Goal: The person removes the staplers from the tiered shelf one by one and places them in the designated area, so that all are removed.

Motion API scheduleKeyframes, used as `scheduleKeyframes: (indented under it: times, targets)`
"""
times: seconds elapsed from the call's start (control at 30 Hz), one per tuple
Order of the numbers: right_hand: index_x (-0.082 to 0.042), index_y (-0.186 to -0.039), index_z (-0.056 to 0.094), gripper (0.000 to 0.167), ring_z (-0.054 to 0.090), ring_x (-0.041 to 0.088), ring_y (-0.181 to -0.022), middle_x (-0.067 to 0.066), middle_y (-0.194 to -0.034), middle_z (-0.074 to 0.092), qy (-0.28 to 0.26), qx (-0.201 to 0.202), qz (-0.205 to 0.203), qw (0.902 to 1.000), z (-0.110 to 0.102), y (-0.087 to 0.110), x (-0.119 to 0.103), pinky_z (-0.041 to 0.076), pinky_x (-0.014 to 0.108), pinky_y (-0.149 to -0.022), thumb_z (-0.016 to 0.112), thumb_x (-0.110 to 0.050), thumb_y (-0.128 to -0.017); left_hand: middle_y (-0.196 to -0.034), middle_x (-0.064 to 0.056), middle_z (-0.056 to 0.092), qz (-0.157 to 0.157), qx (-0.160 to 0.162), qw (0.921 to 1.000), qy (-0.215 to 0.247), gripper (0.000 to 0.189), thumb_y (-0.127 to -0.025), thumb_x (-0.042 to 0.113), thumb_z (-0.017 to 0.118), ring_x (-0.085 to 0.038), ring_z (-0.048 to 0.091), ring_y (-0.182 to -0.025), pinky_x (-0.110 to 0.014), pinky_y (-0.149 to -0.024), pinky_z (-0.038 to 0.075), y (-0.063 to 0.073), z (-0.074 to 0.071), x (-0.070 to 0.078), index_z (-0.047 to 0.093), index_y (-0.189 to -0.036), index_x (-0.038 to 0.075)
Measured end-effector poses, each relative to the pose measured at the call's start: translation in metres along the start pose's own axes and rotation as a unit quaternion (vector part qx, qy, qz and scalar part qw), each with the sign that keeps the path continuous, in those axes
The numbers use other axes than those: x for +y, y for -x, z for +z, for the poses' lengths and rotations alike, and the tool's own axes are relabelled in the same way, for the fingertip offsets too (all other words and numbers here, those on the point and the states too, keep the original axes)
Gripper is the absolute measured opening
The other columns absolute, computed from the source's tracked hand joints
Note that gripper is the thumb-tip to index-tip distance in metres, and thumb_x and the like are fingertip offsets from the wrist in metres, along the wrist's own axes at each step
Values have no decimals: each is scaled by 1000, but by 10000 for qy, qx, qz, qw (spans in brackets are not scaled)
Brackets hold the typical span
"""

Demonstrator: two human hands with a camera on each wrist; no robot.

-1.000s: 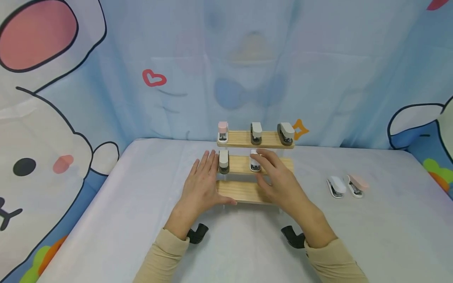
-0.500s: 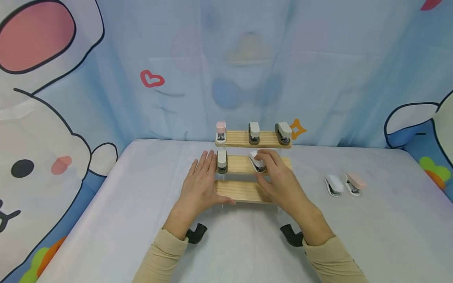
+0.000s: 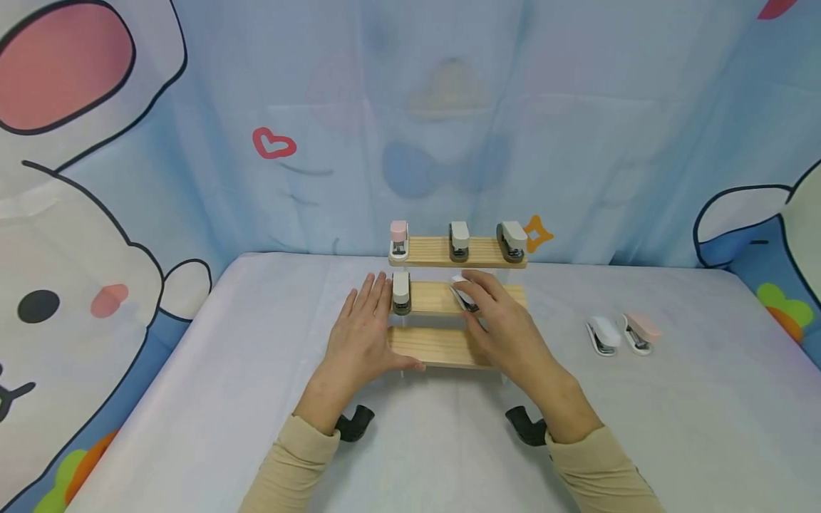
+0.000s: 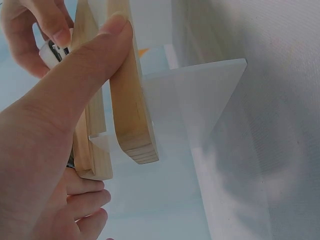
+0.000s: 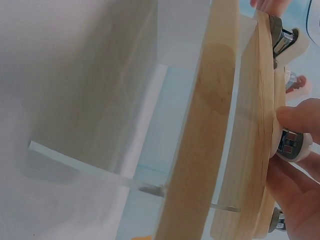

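White stapler [image 3: 463, 301] sits at the middle shelf [image 3: 432, 298] of a small three-step stand, a little right of the shelf's centre, turned so that its front end angles toward the lower right. The right hand [image 3: 509, 328] pinches it between the thumb and the bent fingers, which cover part of its top and right side. In the right wrist view its base lies close against the wood, but whether its full weight rests there I cannot tell.

The left hand [image 3: 363, 331] is spread along the stand's left side, its fingers straight and pointing away from the person, the thumb reaching across to press the front edge of the bottom shelf [image 3: 436, 345]. At the left end of the middle shelf, just beside those fingertips, stands a stapler with a pale top and dark base [image 3: 401, 293].

Along the top shelf [image 3: 431, 251] stand three more: a pink-topped stapler [image 3: 399, 241] at the left end, a grey stapler [image 3: 458, 241] near the middle and a larger grey stapler [image 3: 512, 241] at the right. Clear panels [image 4: 200, 92] hold up the wooden boards. Well to the right, on the white-covered counter [image 3: 192, 399], a second white stapler [image 3: 604, 335] lies just beside a pink-and-white stapler [image 3: 641, 333].
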State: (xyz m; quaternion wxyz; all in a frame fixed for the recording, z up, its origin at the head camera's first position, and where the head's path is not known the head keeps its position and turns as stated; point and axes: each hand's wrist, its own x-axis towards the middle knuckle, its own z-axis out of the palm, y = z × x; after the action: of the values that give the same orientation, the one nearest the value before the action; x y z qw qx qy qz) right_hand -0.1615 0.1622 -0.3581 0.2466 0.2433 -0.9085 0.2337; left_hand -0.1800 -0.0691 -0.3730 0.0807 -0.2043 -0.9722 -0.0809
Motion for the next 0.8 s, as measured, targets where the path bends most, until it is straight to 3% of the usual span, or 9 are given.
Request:
scheduleKeyframes:
  times: [0.43, 0.8]
  targets:
    - [-2, -131, 61, 46, 64, 35, -112, 19, -139, 52, -29, -1, 15, 10000, -3, 2, 1, 61, 41, -79, 70, 5, -86, -167, -12, 12, -10, -66, 10000, 47, 141, -57, 79, 76, -27, 10, -156, -44, -127, 14, 0, -1, 1, 15, -158, 2]
    - [0, -127, 62, 46, 63, 35, -111, 19, -134, 55, -75, 310, -200, 9993, -12, 4, 4, 59, 42, -78, 72, 8, -83, -167, -12, 11, -22, -75, 10000, 5, 142, -57, 79, 76, -26, 9, -156, -44, -127, 13, 0, -2, 1, 14, -158, 2]
